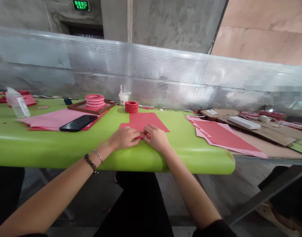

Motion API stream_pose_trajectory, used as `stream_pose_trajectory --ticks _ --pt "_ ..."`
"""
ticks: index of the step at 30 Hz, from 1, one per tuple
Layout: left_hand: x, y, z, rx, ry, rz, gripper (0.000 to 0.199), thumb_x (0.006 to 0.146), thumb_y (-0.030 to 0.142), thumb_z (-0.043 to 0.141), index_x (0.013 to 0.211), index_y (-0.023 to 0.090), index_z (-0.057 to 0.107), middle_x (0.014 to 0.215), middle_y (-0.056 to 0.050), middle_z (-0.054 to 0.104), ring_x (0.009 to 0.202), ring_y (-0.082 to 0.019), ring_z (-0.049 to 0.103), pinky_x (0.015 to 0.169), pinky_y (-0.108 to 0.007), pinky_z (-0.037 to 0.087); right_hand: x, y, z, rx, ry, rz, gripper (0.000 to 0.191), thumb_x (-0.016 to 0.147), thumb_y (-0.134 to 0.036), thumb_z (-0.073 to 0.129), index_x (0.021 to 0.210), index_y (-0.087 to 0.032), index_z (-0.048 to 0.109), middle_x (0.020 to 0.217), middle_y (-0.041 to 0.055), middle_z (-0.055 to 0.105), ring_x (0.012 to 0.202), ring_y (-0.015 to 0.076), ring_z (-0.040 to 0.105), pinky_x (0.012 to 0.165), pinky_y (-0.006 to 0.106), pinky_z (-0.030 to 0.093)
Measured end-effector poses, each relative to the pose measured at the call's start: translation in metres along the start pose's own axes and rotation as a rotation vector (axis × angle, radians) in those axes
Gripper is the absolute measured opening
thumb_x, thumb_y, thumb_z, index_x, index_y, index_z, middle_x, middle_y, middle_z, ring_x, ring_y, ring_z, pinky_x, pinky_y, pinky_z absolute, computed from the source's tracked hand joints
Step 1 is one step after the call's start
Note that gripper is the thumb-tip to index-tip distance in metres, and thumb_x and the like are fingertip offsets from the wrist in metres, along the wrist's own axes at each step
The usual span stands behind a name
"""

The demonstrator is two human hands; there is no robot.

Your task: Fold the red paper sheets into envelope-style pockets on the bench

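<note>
Close together near the table's front edge, my left hand (126,136) and my right hand (155,136) pinch a narrow piece of red paper (142,135) between their fingertips. Both hands are closed on it, and the fingers hide much of its shape. Just behind them a larger sheet of red paper (151,120) lies flat on the green table cover. A small stack of red rings (131,107) sits at the back edge of that sheet. On my left wrist are a dark beaded bracelet and a thin silver one.
To the left lie a black phone (78,123) on pink and red sheets (47,119), a wooden frame (76,107) with pink rings (95,101), and a clear bottle (18,103). A white cup (123,98) stands behind. Rightward are more sheets (222,135) and a white power strip (244,122).
</note>
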State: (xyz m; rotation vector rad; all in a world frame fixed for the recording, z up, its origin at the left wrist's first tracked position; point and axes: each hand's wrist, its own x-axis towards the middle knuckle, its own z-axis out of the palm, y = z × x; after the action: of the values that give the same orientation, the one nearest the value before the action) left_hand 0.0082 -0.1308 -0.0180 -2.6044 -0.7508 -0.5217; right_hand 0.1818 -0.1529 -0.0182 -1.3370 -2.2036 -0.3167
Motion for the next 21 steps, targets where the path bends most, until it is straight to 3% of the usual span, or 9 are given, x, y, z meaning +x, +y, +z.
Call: stream_pose_trajectory --ticks 21 --pt "-0.0020 -0.0023 0.0022 0.014 0.032 0.019 0.025 0.085 0.023 0.044 0.102 0.020 0.063 0.079 -0.003 0.068 0.067 -0.017 0.062 0.063 -0.027 0.044 -0.0015 -0.0012 -0.0020 0.008 0.039 0.009 0.010 0.070 -0.011 0.042 0.069 -0.019 0.050 0.073 0.0014 0.058 0.060 0.0128 0.047 0.048 0.024 0.020"
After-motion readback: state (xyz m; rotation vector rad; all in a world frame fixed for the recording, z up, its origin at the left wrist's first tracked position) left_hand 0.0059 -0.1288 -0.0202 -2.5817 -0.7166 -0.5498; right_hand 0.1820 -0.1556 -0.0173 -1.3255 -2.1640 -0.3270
